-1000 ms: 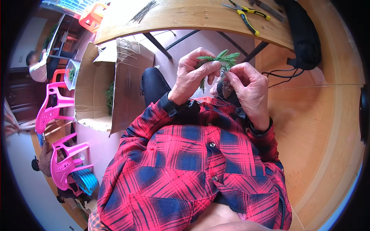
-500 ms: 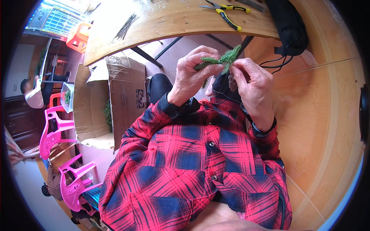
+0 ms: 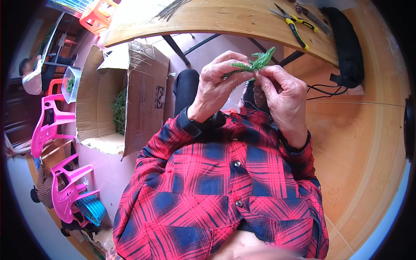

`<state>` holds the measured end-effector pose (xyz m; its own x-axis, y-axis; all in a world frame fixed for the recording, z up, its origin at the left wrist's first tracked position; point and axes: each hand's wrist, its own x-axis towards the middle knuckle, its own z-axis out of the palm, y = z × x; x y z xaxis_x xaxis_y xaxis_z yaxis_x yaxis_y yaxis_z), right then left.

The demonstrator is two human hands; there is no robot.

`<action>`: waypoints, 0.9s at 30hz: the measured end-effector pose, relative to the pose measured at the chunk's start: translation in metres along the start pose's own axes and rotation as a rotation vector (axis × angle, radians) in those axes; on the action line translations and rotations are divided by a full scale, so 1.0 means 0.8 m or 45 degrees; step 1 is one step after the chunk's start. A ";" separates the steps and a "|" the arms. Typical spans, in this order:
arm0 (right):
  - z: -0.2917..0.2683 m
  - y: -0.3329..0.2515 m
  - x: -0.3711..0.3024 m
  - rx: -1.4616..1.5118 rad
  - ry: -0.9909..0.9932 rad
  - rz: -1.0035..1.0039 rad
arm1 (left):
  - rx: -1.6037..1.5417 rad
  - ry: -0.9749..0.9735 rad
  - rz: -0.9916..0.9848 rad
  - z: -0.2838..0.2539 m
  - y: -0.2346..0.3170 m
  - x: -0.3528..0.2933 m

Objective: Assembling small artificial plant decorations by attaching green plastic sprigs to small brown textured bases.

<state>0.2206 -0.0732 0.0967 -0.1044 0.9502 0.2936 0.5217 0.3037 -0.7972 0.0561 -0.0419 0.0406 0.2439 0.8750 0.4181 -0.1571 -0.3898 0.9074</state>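
A green artificial fir sprig [image 3: 262, 60] is held up between my two hands, in front of my chest. My left hand [image 3: 220, 84] closes thumb and fingers on its left side, with leafy tips poking out around them. The fingers of my right hand [image 3: 286, 97] pinch at the sprig's base. Just below those fingertips hangs a brown pine cone [image 3: 260, 97], partly covered by the right hand. Whatever thin stem or wire lies inside the pinch is hidden.
Yellow-black pliers [image 3: 295, 27] and thin dark wires [image 3: 171, 9] lie on the wooden table [image 3: 225, 19]. Beside it is a black bag [image 3: 349, 56] with a cord. An open cardboard box [image 3: 145, 99] holds greenery [image 3: 119, 112]. Pink chairs [image 3: 65, 186], an orange stool [image 3: 97, 16] and a person [image 3: 32, 78] are left.
The whole view has shifted, so the table and pliers appear farther right and the chairs farther left. The sprig is slightly turned between my fingers; both hands keep their hold.
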 end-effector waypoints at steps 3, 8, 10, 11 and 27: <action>0.007 -0.004 -0.002 0.080 -0.001 0.022 | 0.034 0.021 0.084 -0.005 -0.002 -0.005; 0.006 -0.009 -0.005 0.276 -0.038 0.164 | 0.119 -0.003 0.202 -0.007 0.000 -0.008; 0.005 -0.009 -0.007 0.358 -0.072 0.213 | 0.150 -0.013 0.231 -0.007 0.007 -0.010; 0.004 -0.007 -0.009 0.360 -0.072 0.209 | 0.208 -0.038 0.240 -0.007 0.012 -0.011; 0.004 0.008 -0.022 -0.058 0.236 -0.357 | 0.598 -0.292 0.451 -0.013 0.030 -0.015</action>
<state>0.2228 -0.0880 0.0847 -0.0956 0.7998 0.5926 0.5319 0.5443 -0.6487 0.0394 -0.0589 0.0569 0.4610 0.6063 0.6480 0.1583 -0.7747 0.6122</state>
